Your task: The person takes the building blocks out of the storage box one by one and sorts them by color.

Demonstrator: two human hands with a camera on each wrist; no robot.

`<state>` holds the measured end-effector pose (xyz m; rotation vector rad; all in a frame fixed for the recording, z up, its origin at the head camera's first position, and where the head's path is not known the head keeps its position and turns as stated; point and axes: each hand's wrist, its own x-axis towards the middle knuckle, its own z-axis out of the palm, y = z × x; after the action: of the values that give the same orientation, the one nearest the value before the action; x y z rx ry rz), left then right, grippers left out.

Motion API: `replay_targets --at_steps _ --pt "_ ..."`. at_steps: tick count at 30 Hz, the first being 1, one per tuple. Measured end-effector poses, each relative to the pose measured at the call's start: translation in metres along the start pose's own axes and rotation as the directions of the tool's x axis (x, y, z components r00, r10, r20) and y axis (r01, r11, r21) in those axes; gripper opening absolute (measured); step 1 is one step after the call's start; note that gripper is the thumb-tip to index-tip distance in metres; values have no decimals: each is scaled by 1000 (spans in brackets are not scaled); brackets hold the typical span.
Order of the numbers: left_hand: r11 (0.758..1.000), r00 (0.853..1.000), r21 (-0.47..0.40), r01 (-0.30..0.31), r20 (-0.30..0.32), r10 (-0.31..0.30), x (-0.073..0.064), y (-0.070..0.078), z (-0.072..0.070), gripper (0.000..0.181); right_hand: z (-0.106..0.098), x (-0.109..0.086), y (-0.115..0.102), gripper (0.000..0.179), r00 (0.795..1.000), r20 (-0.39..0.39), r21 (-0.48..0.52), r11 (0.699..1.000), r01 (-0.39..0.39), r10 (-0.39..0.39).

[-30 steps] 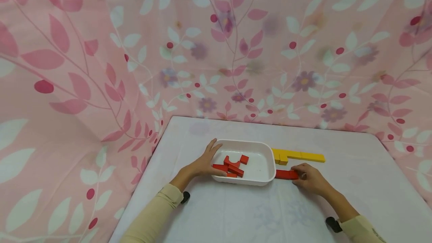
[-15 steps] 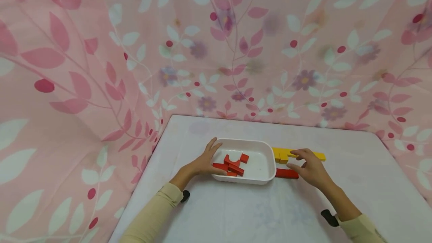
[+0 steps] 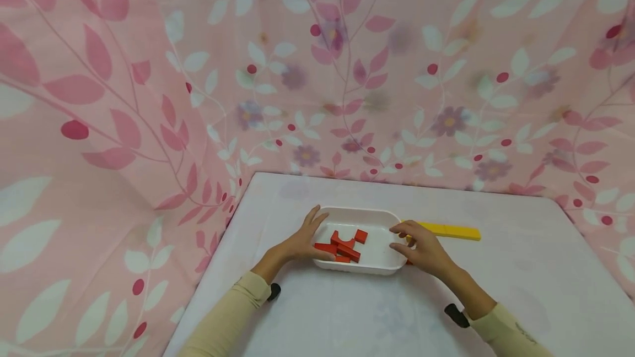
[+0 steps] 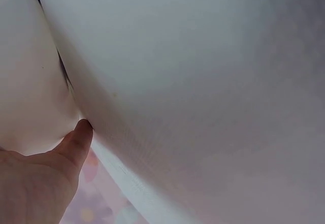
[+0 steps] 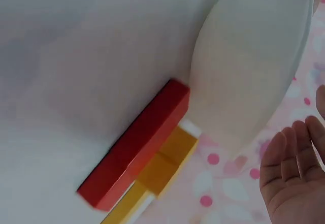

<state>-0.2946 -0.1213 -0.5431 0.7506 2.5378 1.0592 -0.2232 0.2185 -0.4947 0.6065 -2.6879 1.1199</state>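
At the left end of a white plastic tray [image 3: 365, 270] rests my left hand [image 3: 300, 242], its fingers spread along the rim and the thumb by the near side. A fingertip meets the tray's outer wall [image 4: 30, 76] in the left wrist view. Inside lie several red blocks: an arched one [image 3: 342, 241], a small square one [image 3: 361, 236] and longer ones [image 3: 349, 253]. My right hand [image 3: 428, 251] hovers over the right rim, fingers loosely bent, holding nothing. It hides most of a red bar [image 5: 142, 142], which the right wrist view shows beside the tray.
Yellow blocks [image 3: 451, 231] stand in a row to the right of the tray, partly behind my right hand. Small yellow blocks [image 5: 167, 168] sit close by the red bar. A white cloth [image 3: 347, 313] covers the table; a pink floral curtain [image 3: 317, 98] hangs behind.
My right hand has let go of the red bar at the right of the tray, lifted, and moved left over the tray's right rim. My left hand has stayed put.
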Motion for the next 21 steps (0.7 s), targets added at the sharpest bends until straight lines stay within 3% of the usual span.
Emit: replay_targets --at_steps 7,12,16,21 --pt "1000 1000 10 -1 -4 1 0 -2 1 115 32 9 -13 35 984 159 68 996 65 -75" --pt "1000 1000 1 -12 4 12 0 -2 2 115 50 16 -17 30 961 256 38 995 97 -104" --pt "1000 1000 2 -16 -4 16 -1 -1 3 115 60 22 -24 31 950 288 54 992 113 -124" --pt "999 999 6 -35 -16 35 -1 -1 1 115 71 31 -33 29 950 280 86 989 122 -141"
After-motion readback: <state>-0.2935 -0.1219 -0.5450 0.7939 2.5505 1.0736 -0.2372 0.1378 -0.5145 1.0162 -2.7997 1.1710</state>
